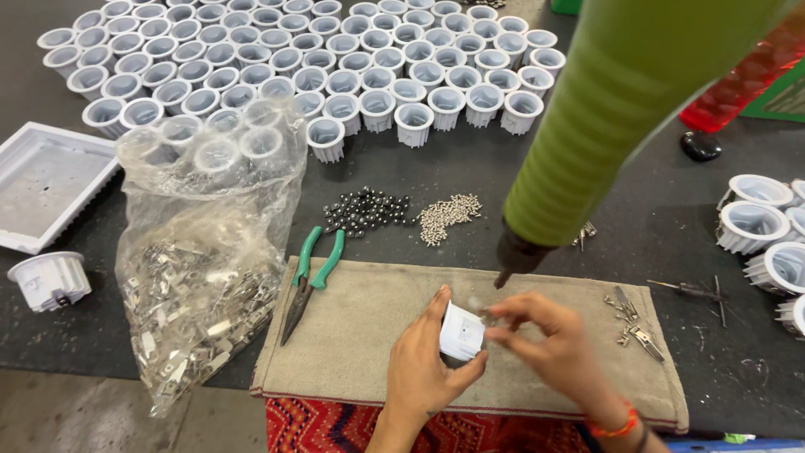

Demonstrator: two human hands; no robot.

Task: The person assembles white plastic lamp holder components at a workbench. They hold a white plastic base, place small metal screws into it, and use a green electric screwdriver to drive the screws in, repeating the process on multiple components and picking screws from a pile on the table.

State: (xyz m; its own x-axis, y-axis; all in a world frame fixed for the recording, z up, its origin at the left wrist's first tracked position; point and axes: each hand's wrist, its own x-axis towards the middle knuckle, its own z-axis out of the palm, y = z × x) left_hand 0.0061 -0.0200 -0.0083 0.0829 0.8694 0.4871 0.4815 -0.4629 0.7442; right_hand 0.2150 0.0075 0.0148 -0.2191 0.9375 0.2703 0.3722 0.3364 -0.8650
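Note:
My left hand grips a small white ribbed plastic housing over a tan cloth mat. My right hand pinches a small metal piece against the housing's upper right edge; the piece is mostly hidden by my fingers. A green electric screwdriver hangs from above, with its dark tip just above my right hand and touching neither hand.
Green-handled pliers lie on the mat's left end. A clear bag of metal clips stands at left. Black screws, silver screws, several rows of white housings, more housings at right, loose clips, a white square frame.

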